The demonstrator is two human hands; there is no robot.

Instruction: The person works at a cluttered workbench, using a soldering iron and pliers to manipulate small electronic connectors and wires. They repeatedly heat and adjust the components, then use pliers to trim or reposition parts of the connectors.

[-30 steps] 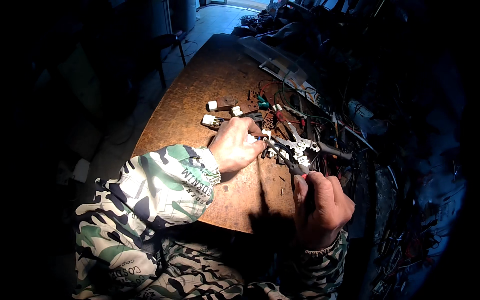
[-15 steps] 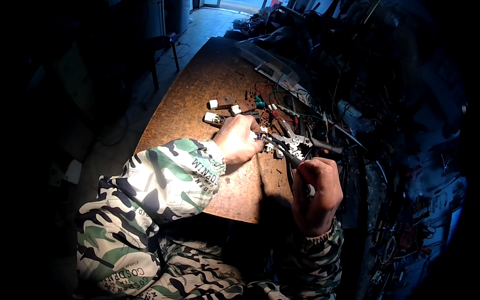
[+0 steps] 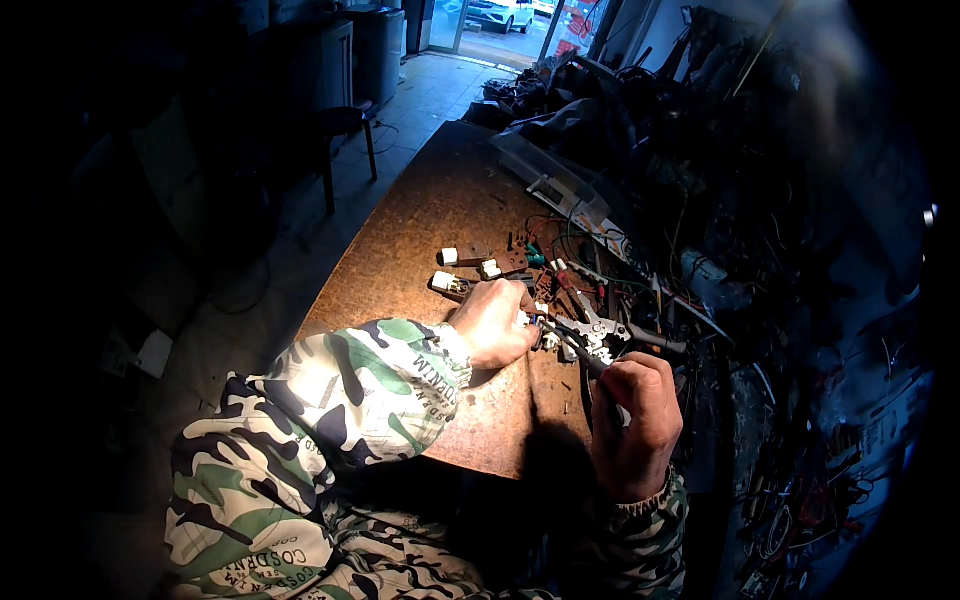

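Near the middle of the wooden workbench (image 3: 390, 250), my left hand (image 3: 495, 325) is closed, its fingers pinching a small white-and-blue connector-like piece (image 3: 532, 320) mostly hidden by them. My right hand (image 3: 640, 415) is closed round a slim, dark hand tool (image 3: 583, 355) with red near the grip; its exact kind cannot be made out. The tool's thin tip reaches the small piece at my left fingertips. Beyond my left hand lie brown blocks (image 3: 512, 261) with white ends, one with an open white connector (image 3: 445, 282). Grey metal pliers (image 3: 605, 335) lie just past the tool.
Loose red and green wires (image 3: 570, 225) spread over the bench's right side, beside a clear plastic tray (image 3: 550, 170). A dark heap of cables and parts (image 3: 690, 150) borders the bench on the right. A stool (image 3: 345, 125) stands on the tiled floor at the far left.
The whole view has tilted up, so the bench sits lower and a doorway with a car shows at the top. Both hands keep their grips; the tool's tip stays at the small piece.
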